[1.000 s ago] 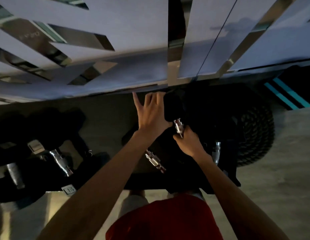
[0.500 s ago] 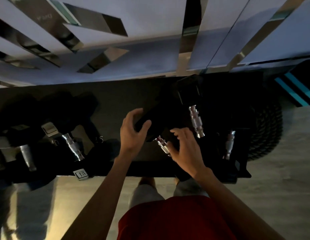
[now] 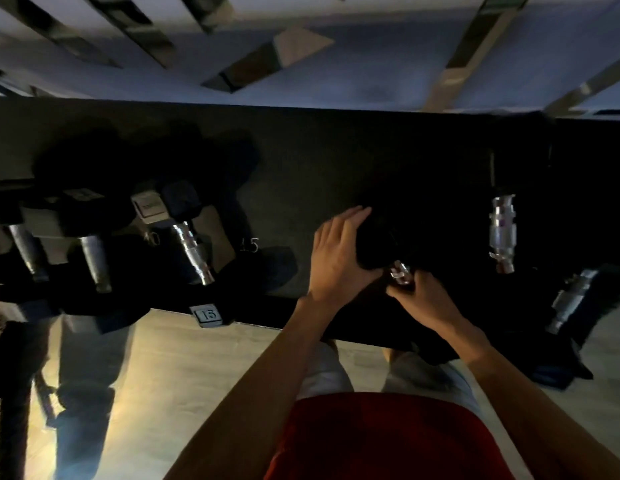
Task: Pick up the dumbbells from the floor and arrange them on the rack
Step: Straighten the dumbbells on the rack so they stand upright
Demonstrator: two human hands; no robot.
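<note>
A black dumbbell with a chrome handle [image 3: 400,271] lies on the dark rack shelf [image 3: 301,188] right in front of me. My left hand [image 3: 339,254] cups its far black head [image 3: 374,244]. My right hand [image 3: 422,297] is closed around the near part of the handle. Its near head is hidden under my right hand and in shadow. To the right, another dumbbell [image 3: 502,230] rests on the shelf, and a third dumbbell [image 3: 568,303] sits lower at the right edge. On the left stand several dumbbells, one [image 3: 194,254] next to a "15" label [image 3: 208,315].
A pale wall with mirrored strips [image 3: 267,60] rises behind the rack. Light wood floor [image 3: 184,375] lies below the rack's front edge. My red shirt [image 3: 388,438] fills the bottom of the view. The shelf stretch marked "15" [image 3: 249,244] lies between the left dumbbells and my hands.
The dumbbell has gone from tilted above the shelf down onto it. Both hands have come down with it, and my head has moved closer and to the left.
</note>
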